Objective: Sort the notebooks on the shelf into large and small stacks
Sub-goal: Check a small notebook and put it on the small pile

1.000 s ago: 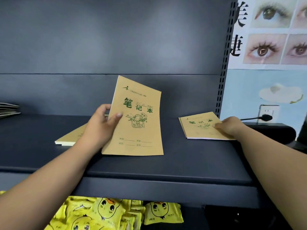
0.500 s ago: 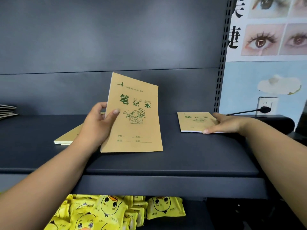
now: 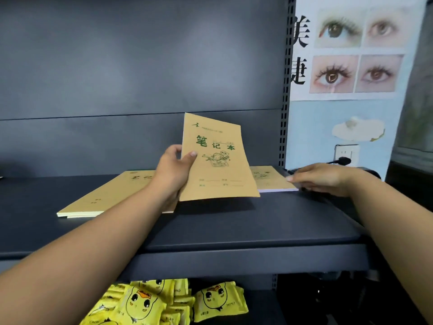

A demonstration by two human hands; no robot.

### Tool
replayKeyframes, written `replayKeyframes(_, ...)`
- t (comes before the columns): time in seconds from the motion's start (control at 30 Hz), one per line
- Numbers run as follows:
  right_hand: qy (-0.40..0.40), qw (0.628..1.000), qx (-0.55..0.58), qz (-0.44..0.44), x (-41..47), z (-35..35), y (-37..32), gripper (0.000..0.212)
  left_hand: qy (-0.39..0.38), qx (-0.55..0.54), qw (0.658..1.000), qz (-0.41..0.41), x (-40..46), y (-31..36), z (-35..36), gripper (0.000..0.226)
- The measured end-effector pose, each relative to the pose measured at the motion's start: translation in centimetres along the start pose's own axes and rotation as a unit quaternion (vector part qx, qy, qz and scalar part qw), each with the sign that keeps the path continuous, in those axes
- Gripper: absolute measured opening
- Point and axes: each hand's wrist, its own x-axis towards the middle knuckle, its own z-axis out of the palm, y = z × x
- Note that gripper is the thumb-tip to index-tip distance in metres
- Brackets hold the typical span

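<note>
The left hand [image 3: 172, 171] is pinching a large kraft notebook [image 3: 216, 160], thumb on its cover, holding it tilted above the dark shelf [image 3: 234, 228]. At nine o'clock the large-notebook stack [image 3: 105, 195] is lying flat. At three o'clock the right hand [image 3: 321, 178], fingers straight, is touching the small-notebook stack [image 3: 269, 179].

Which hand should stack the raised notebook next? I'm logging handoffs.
Left. The left hand already grips the notebook just above the large stack; the right hand rests by the small stack.
</note>
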Motion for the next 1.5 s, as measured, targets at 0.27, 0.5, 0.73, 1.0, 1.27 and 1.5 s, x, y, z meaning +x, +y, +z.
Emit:
replayKeyframes(0.27,-0.024,0.980,-0.196,-0.027,-6.1,-0.3,0.3,0.056,-0.045,0.061,0.995,-0.072,3.5,-2.0,10.8,0.031)
replayKeyframes(0.5,-0.029,0.974,-0.215,-0.071,-7.4,2.4,2.1,0.055,-0.125,0.377,0.917,-0.032,5.2,-4.2,12.1,0.046)
replayKeyframes(0.73,-0.019,0.970,-0.217,-0.111,-6.8,2.7,3.1,0.061,-0.259,0.382,0.885,0.067,3.3,-2.6,10.7,0.067)
replayKeyframes(1.0,-0.023,0.966,-0.230,-0.119,-6.6,2.6,3.1,0.062,-0.371,0.467,0.799,0.077,1.4,-2.2,11.3,0.062)
replayKeyframes(1.27,0.030,0.959,-0.255,-0.117,-7.1,2.7,3.0,0.046,-0.291,0.397,0.867,0.081,-1.3,-0.5,10.3,0.044)
replayKeyframes(1.5,0.135,0.898,-0.375,-0.186,-9.6,5.9,-2.0,0.033,-0.234,0.451,0.843,0.176,-7.7,1.8,-0.4,0.026)
